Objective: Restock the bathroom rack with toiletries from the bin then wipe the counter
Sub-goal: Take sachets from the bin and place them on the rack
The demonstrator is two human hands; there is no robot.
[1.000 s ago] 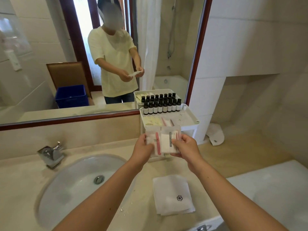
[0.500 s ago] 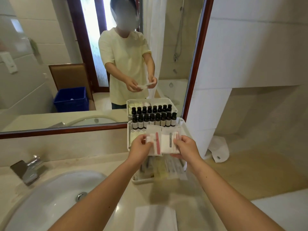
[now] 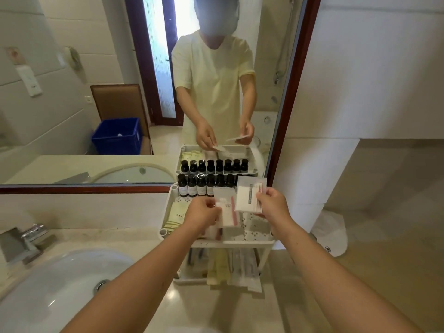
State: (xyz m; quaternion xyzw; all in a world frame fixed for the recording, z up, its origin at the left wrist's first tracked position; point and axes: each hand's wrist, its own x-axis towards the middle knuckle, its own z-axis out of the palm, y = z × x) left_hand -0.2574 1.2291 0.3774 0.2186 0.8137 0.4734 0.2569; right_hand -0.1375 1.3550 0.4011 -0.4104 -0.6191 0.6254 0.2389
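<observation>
Two packets pinched above the rack's top tray.

Left hand (image 3: pixel 201 213) pinches a clear packet (image 3: pixel 227 210) with a pink stick inside, thumb and fingertips pressed together on its 9 o'clock edge. The right hand (image 3: pixel 272 203) pinches a second packet (image 3: pixel 249 195) at its 3 o'clock edge, fingers curled. The two packets are just beside each other, the second a little higher. Under them, the white rack (image 3: pixel 249 242) stands on the counter (image 3: pixel 240 313) against the mirror (image 3: pixel 72 116). Dark bottles (image 3: pixel 192 186) line the tray's 12 o'clock edge and yellow sachets (image 3: pixel 179 215) lie at its 9 o'clock side. More packets fill the lower shelf, too blurred to tell apart. From the rack, the sink (image 3: pixel 60 284) is at 8 o'clock, the tap (image 3: pixel 26 239) at 9, a white cloth (image 3: pixel 331 234) at 3. The blue bin (image 3: pixel 117 135) shows only in the mirror, at 10 o'clock.
</observation>
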